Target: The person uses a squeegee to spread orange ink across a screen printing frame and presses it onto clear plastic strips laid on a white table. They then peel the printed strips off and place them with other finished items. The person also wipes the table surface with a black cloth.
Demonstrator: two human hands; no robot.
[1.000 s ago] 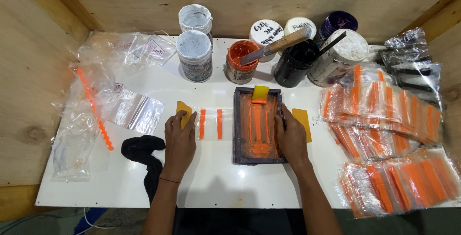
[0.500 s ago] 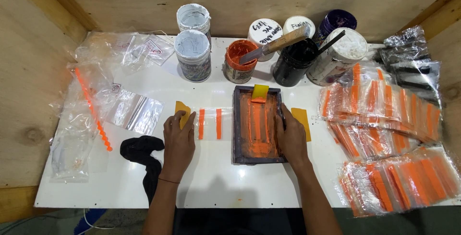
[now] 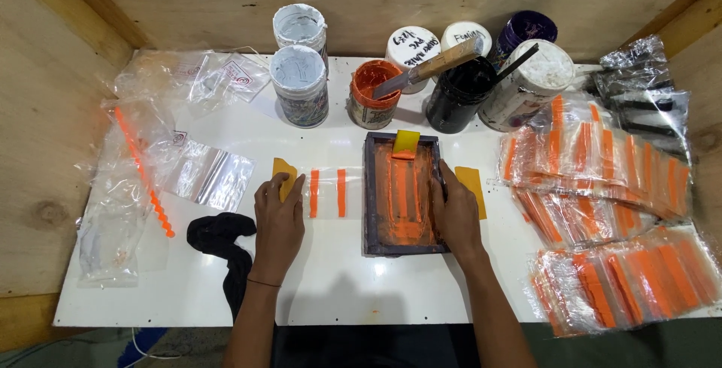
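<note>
My left hand (image 3: 278,221) flat on clear bag (image 3: 323,193) with orange stripes, right hand (image 3: 456,214) open against printing screen frame (image 3: 402,193), white counter (image 3: 338,278)

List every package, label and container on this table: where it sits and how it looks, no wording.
Printed bags: right side, clear plastic, orange stripes, overlapping piles.
Blank bags: left, clear, crumpled.
Striped bag: by left hand, two orange bars.
White tubs: back left, two, patterned label on front one.
Orange tub: back centre, wooden-handled knife inside.
Black tub: back, open.
White lids: back, handwritten.
Printing frame: centre, dark, orange ink, right hand on it.
</note>
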